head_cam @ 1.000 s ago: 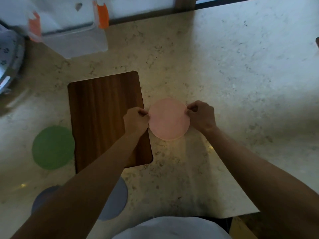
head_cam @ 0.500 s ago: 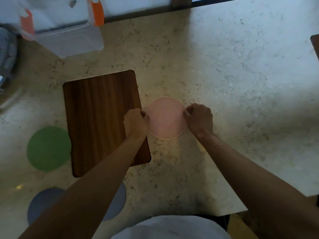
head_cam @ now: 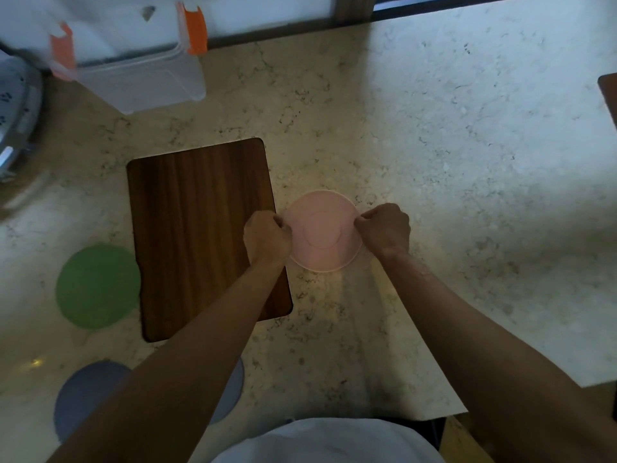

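A round pink disc [head_cam: 322, 230] with a raised inner ring lies on the marble counter [head_cam: 434, 145], just right of a dark wooden board [head_cam: 200, 228]. My left hand [head_cam: 267, 240] pinches the disc's left edge, its knuckles over the board's right side. My right hand [head_cam: 384, 228] pinches the disc's right edge with curled fingers. Both forearms reach in from the bottom of the view.
A green round disc [head_cam: 96, 285] lies left of the board and a grey-blue one [head_cam: 86, 399] near the front edge, partly under my left arm. A clear plastic box with orange clips [head_cam: 140, 78] stands at the back left. The counter's front edge runs at the lower right.
The pink disc now shows a raised ring on its face where it looked plain a second ago. Both hands stay pinched on its edges.
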A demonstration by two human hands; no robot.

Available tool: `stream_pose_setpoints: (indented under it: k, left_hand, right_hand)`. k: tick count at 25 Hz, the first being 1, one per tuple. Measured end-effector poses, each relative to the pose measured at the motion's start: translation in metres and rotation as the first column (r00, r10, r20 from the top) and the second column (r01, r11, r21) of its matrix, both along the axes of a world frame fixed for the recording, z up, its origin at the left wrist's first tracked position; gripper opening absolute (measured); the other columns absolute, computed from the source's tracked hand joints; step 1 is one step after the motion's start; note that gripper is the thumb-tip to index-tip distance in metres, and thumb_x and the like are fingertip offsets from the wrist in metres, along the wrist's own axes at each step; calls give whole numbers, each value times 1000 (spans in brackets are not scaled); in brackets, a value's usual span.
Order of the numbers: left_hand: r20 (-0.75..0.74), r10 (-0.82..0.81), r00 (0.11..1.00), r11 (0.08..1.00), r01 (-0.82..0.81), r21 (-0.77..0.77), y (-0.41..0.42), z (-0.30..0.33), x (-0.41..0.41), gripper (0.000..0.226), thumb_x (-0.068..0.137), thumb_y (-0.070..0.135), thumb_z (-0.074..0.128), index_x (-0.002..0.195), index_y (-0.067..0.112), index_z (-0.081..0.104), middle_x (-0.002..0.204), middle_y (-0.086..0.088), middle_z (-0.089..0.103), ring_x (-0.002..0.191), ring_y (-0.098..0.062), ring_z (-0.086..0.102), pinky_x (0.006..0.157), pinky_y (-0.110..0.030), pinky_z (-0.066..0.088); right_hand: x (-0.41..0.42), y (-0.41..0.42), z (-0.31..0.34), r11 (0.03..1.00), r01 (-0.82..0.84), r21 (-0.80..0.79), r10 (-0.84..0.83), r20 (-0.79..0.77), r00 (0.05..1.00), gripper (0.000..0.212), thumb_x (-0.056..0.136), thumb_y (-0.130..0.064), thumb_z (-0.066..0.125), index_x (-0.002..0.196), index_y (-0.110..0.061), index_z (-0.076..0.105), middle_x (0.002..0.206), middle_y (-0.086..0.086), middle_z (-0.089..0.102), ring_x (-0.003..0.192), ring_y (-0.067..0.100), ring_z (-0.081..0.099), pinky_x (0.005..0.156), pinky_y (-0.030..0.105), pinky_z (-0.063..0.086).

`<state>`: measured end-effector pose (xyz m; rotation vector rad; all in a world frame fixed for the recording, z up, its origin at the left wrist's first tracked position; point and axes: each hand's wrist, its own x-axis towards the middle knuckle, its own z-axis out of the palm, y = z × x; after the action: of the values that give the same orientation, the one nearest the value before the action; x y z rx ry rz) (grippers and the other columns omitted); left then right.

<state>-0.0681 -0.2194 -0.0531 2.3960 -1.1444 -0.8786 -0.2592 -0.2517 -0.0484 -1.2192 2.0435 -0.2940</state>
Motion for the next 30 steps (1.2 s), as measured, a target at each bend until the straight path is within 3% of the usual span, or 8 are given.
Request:
stream_pose_setpoints:
  k: [5,8,11,16,20,23,26,30]
  left_hand:
    - [-138,142,980,989,-136,57,2,-1,9,6,82,15,71,88,14,71,98,-6,70,85,-18,62,79,-34,57]
    - [-245,196,950,980,-185,68,10,10,18,13,80,11,73,75,21,67,95,-8,70,87,-24,67,78,-43,61]
    - [-250,205,946,979,-196,61,27,19,30,22,80,11,74,70,26,62,88,-4,68,82,-22,67,75,-45,62]
    - [-278,261,924,965,-256,56,79,29,67,16,79,10,76,74,20,65,91,-5,69,74,-16,65,65,-38,63]
    - [-298,345,890,939,-329,104,144,32,104,15,77,8,79,70,15,67,85,-12,72,74,-25,70,68,-44,63]
    - [-302,412,860,911,-393,125,197,31,127,17,76,3,77,67,13,66,81,-16,71,76,-31,70,71,-51,62]
    - [-297,480,825,877,-464,129,245,25,146,10,75,4,75,75,13,73,87,-15,74,82,-30,71,75,-50,61]
    - [-250,539,805,842,-523,130,285,20,162,14,72,10,77,86,12,77,84,-10,76,80,-27,72,80,-47,60]
  right_hand:
    - [-4,3,6,998,-64,20,63,60,996,13,76,-19,67,75,-11,77,78,8,77,68,18,71,71,38,61]
    - [-3,13,16,999,-50,3,49,166,985,13,77,-17,70,65,-22,73,70,-3,74,67,12,72,72,36,61]
    - [3,29,25,999,-52,15,46,272,961,12,78,-14,74,71,-24,73,68,-4,75,62,8,72,73,37,63]
    - [31,65,32,993,-109,46,89,315,945,15,79,-13,77,66,-21,73,60,-4,74,59,11,73,70,41,63]
    - [66,107,27,967,-238,93,192,346,918,3,79,-14,77,77,-14,76,65,2,75,59,17,74,65,43,64]
    - [93,138,18,935,-338,108,287,332,899,21,79,-17,78,98,-9,75,86,9,77,73,23,75,74,45,62]
    - [120,165,12,863,-498,87,452,311,836,21,82,-25,76,99,-13,75,94,6,76,81,23,73,83,45,60]
    - [147,188,9,809,-583,82,541,286,791,22,84,-26,75,102,-14,74,95,4,75,76,18,72,79,42,61]
